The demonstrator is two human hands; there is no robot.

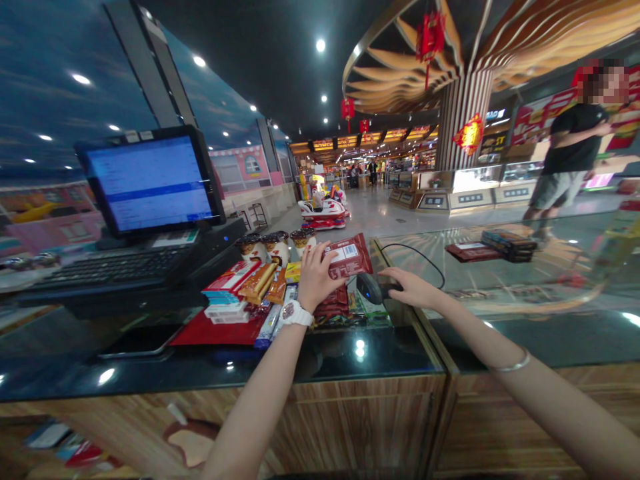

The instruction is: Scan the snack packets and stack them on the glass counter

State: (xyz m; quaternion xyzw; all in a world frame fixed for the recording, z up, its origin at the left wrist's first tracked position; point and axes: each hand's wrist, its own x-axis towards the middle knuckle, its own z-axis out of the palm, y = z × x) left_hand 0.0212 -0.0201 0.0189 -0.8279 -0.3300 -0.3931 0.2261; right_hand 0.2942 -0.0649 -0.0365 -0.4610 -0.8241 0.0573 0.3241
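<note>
My left hand (317,277), with a white watch at the wrist, holds a dark red snack packet (350,257) whose white label and barcode face up. To its right is a black barcode scanner (369,288) with a blue light. My right hand (407,287) reaches to the scanner's right end, its fingers around the dark handle. Beneath and left of my left hand lie more red packets (336,303), orange-brown packets (257,283) and a stack of red, blue and white boxes (231,285). Several lidded cups (276,248) stand behind them.
A monitor (150,183) and black keyboard (115,267) are at the left, with a dark tablet (143,340) in front. On the glass counter (470,283) at the right lie a red packet (473,251) and dark boxes (509,245). A cable loops there; a person (573,147) stands beyond.
</note>
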